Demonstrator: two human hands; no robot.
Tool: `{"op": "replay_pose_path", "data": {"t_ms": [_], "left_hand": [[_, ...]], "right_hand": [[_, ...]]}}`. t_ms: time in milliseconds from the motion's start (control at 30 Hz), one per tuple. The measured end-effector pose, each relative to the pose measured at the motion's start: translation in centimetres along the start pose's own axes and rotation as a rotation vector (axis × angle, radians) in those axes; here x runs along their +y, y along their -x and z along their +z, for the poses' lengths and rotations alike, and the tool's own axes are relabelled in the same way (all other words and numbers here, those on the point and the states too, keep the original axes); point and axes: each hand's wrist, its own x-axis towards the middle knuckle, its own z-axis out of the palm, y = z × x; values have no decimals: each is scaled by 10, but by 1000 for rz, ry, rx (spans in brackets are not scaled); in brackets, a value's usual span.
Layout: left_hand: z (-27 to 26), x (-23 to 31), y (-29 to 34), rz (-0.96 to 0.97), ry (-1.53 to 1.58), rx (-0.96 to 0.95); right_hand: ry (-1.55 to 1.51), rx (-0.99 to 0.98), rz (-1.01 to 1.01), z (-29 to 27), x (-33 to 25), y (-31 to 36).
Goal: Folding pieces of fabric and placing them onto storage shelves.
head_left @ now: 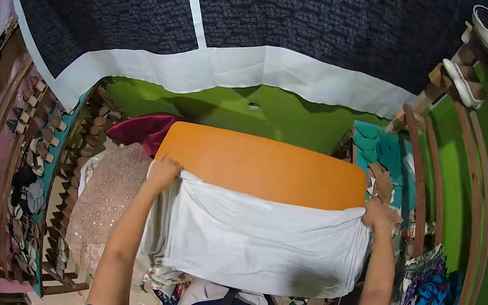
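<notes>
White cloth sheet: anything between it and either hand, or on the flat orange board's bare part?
Nothing visible: left hand and right hand directly grip the white cloth sheet; shiny maroon cloth lies beside the flat orange board.

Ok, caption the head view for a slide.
White cloth, held in left grip and right grip, partly covers orange board.

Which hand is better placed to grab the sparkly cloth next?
Probably the left hand: it's beside the sparkly cloth, while the right hand is across the orange surface. Both hold the white cloth, so neither is free.
</notes>
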Motion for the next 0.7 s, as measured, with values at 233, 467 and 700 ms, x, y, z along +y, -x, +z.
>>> {"op": "replay_pose_path", "data": {"t_ms": [233,467,700], "left_hand": [[-55,-30,-71,-162,-153,278],[2,-3,-108,-241,-114,214],[-30,90,-34,8,239,68]], "right_hand": [[-71,484,-135,-55,-2,-53],[-33,549,-96,-13,-31,-86],[-236,392,-169,26,-62,-14]]}}
